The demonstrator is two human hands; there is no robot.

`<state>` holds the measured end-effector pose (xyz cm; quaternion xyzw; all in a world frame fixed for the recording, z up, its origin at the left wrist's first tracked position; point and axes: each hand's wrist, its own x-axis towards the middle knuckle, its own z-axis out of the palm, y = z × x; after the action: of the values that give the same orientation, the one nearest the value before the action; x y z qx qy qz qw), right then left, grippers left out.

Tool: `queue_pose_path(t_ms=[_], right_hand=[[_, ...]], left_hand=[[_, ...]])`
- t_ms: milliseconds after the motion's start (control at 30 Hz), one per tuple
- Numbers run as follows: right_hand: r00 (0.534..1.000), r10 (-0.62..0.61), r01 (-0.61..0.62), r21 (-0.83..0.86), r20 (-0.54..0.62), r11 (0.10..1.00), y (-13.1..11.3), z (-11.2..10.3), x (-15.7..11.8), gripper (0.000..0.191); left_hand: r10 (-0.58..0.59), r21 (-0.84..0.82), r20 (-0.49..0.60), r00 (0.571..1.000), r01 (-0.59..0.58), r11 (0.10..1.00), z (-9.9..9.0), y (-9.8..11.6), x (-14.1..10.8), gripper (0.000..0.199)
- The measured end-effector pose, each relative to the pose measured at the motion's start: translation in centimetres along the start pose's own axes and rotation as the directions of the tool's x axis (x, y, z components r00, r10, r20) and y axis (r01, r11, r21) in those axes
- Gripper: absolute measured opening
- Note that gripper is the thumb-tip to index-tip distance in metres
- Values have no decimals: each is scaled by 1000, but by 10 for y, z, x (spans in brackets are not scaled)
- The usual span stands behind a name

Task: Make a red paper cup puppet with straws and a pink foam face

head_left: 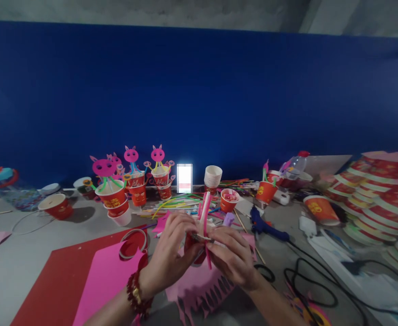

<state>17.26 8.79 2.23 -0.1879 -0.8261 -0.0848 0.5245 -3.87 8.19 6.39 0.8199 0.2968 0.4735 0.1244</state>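
Paper cup being gripped from both sides

The cup is sitting between the two hands at about six o'clock from the view's centre, in front of the wearer. Pink strips are standing up past its rim, and one is showing below the rim on the near side. Whether the base is touching the worktop, I cannot tell.

Taking the cup as the dial's centre, the left hand is closing around it from nine o'clock, fingers arching over the far side, thumb pressing the near side. Its forearm is slanting in from eight o'clock, with a beaded bracelet circling the wrist. The right hand is reaching in from three o'clock, its fingers bending and stacking together, thumb and fingertips pinching a strip at the rim. Its forearm is slanting in from four o'clock.

Below the hands, at six o'clock, a slit pink sheet is lying. A brighter pink sheet is resting on a red sheet at eight. A blue glue gun is lying at two. Farther out, pink-headed cup figures are standing at ten to eleven, stacked white cups near twelve.
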Motion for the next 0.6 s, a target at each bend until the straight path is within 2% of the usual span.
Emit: queue_pose_path(t_ms=[200, 400, 600], right_hand=[[1000, 8, -8, -6, -1, 1000, -2, 2, 1, 30], [999, 45, -45, -38, -1, 998, -7, 0, 7, 27], [999, 20, -22, -61, -37, 998, -7, 1, 6, 30]], left_hand=[[-26, -115, 42, 999, 30, 993, -3, 6, 4, 21], [-180, -166, 28, 983, 182, 969, -4, 15, 4, 7], [-225, -194, 10, 974, 222, 955, -4, 19, 2, 6]])
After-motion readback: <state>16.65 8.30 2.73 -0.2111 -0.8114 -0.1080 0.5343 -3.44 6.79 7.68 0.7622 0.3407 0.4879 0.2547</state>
